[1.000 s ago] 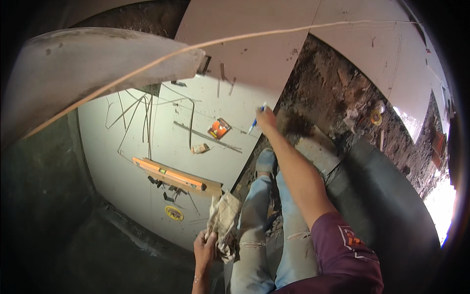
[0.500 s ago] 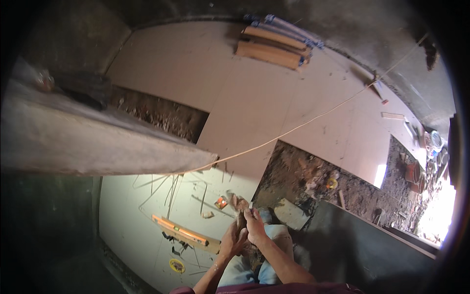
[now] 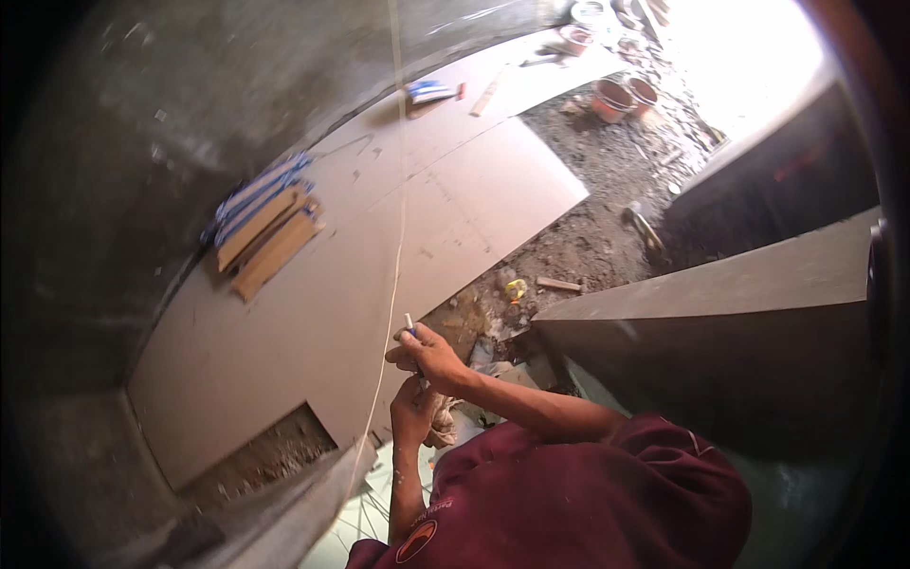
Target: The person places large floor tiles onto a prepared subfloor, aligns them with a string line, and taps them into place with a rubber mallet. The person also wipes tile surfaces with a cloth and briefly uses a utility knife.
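Hands close together, the right hand [image 3: 432, 362] grips a blue-and-white pen [image 3: 409, 324], its long axis running fore-and-aft: white end pointing forward beyond the fingers, other end toward the left hand [image 3: 411, 413], clutching crumpled cloth [image 3: 444, 425].

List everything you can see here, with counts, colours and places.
Pen: one, white and blue, in right hand
Cloth: one, beige, at left hand
Floor panels: several, beige, centre and left
Cartons: stacked, brown and blue-white, left
Packet: one, blue and white, upper centre
Buckets: at least three, reddish, upper right
Cord: one, pale, top to bottom
Soil: patches, brown-grey, right and lower left
Yellow item: one, kind unclear, on soil
Stick: one, brown, on soil
Walls: several, grey, both sides
Shirt: one, maroon, lower edge
Hands: two, bare, centre
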Motion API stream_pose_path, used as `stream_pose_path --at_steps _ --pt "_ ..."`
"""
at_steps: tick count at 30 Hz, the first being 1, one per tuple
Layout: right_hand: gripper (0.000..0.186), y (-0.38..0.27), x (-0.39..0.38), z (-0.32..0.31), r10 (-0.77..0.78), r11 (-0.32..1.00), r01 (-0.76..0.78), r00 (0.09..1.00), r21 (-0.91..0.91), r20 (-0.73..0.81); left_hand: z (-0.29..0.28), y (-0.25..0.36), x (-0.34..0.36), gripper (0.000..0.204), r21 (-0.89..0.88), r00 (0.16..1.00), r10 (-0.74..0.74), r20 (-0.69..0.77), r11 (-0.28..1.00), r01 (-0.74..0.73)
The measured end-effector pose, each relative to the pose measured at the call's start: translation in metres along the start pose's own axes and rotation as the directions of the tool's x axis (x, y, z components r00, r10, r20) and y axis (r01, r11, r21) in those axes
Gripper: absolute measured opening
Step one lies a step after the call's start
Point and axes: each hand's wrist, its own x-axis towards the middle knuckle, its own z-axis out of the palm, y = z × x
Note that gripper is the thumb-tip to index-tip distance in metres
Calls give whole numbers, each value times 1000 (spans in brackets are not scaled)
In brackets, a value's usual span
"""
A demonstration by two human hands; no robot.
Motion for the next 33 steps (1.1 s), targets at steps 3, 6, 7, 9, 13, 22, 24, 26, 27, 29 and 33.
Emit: stream_pose_path --at_steps 3,6,7,9,13,22,24,26,27,29,33 --pt "37 -44 8 -21 -109 994 109 992 2 -60 4 32 56 33 84 993 -66 102 995 58" --pt "48 -94 0 -72 -304 866 252 951 -431 -57 26 60 95 36 -73 995 78 64 995 -73" --pt "59 -103 -3 -85 -243 870 191 968 -455 -58 31 65 108 35 -115 996 79 37 991 -74" --pt "90 -121 -9 -109 -107 865 102 994 -492 18 37 78 141 35 -313 1000 31 -1 949 -30" --pt "133 -133 -11 -124 -86 919 182 958 -350 274 50 106 192 40 -649 999 -31 -45 761 -6" --pt "43 -212 70 -168 -249 947 147 899 -286 -362 44 152 317 52 -601 972 -142 -185 799 3" --pt "39 -231 85 -219 -298 933 167 856 -319 -422 13 136 347 53 -554 956 -157 -246 832 -6" --pt "37 -232 86 -272 -410 911 315 652 -264 -638 -16 113 364 51 -561 944 -196 -267 828 13" --pt "37 -232 84 -301 -374 925 283 550 -255 -746 -28 101 370 51 -552 942 -222 -250 832 50" --pt "40 -226 75 -358 -268 952 233 335 -196 -903 -38 75 374 51 -527 930 -274 -246 843 109" --pt "55 -200 66 -466 44 969 248 -103 17 -994 -33 26 378 46 -460 917 -337 -212 862 211"
